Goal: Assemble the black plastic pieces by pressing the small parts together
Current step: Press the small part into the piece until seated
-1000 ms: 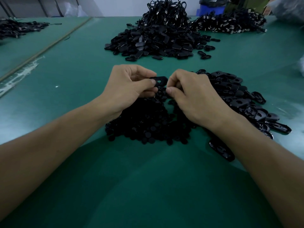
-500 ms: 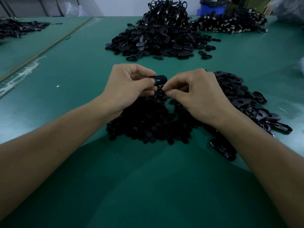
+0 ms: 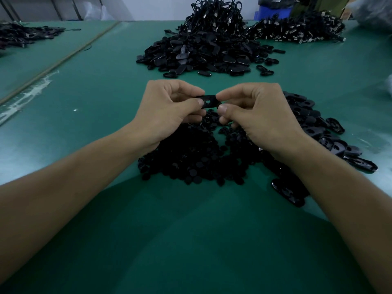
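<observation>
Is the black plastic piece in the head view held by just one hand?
No, the left hand and the right hand each pinch one end of the black plastic piece.

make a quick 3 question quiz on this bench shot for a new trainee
1. True or false: the left hand and the right hand both pinch the same black piece.
2. What lies on the table just below the hands? A) a coil of tape B) a heap of small round parts C) a pair of scissors
3. Fill in: the blue bin stands beyond the table's ___ end (near or far).

Key: 1 true. 2 B. 3 far.
</observation>
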Tool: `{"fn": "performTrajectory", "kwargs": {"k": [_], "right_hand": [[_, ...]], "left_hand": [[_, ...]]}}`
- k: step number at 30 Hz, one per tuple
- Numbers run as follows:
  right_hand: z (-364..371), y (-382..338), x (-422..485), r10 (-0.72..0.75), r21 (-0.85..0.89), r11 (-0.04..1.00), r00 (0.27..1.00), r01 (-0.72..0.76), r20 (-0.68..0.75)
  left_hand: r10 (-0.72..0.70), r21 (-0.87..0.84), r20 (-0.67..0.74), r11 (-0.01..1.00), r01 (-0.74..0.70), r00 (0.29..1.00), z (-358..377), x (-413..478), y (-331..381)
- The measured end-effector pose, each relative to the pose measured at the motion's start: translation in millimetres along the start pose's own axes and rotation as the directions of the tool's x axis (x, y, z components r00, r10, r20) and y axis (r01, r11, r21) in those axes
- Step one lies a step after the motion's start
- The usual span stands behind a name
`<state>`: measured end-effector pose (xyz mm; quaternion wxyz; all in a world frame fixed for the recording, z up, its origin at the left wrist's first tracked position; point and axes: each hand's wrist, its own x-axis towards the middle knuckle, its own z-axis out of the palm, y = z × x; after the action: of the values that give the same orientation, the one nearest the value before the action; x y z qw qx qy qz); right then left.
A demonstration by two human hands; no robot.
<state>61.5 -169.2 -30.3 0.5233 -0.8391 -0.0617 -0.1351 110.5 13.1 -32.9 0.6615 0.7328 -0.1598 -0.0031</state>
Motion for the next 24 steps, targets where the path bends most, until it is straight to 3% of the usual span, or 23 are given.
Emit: {"fn": "performTrajectory", "kwargs": {"k": [19,24], "right_hand": [[0.5,-2.0,1.7,0.091,0.29,0.953,0.996,-0.088,0.004],[0.2,-2.9,1.9,0.047,0.21,0.977,0.998,-0.037,-0.043]], "left_hand": [[0.055,0.0,0.014,0.998,-0.055,0.998,1.1,-2.9,3.4],[0.06,-0.003,0.01,0.998,-0.06,0.998,1.5,-1.9,2.1]]}}
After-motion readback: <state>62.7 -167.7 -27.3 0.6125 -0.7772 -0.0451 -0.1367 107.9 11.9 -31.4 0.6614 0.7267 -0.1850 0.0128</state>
